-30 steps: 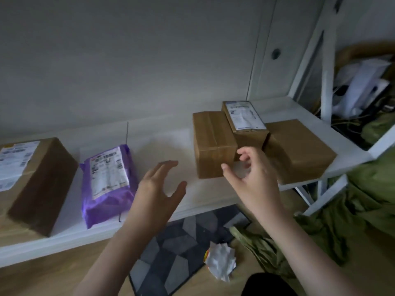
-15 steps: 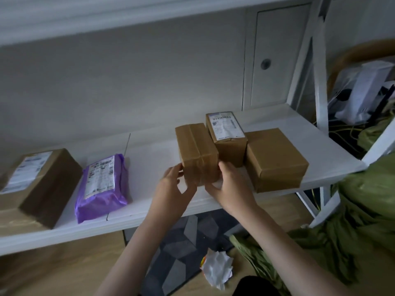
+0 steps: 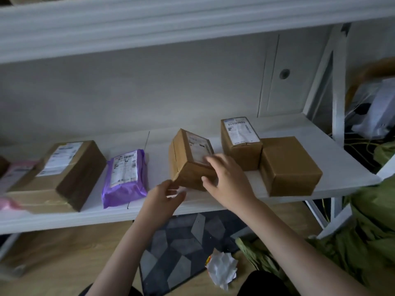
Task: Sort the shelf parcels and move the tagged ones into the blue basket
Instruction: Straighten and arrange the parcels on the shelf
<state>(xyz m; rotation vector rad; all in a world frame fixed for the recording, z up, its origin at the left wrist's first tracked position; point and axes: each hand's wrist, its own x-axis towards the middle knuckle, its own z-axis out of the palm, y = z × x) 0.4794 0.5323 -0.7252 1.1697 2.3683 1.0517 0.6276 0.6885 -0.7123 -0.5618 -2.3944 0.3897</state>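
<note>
On the white shelf (image 3: 277, 189), in the head view, the right hand (image 3: 229, 180) held the middle box (image 3: 191, 161), thumb on the front face and fingers curled over the top by its label. The left hand (image 3: 164, 194) touched the low front corner with loose, open fingers. The box sat tipped up on one edge, well apart from the two boxes on its right. To do this well, I think both hands should hold opposite sides before lifting, because the taped cardboard looks smooth and slippy. The purple bag (image 3: 125, 178) looked soft and crinkly. No blue basket showed.
</note>
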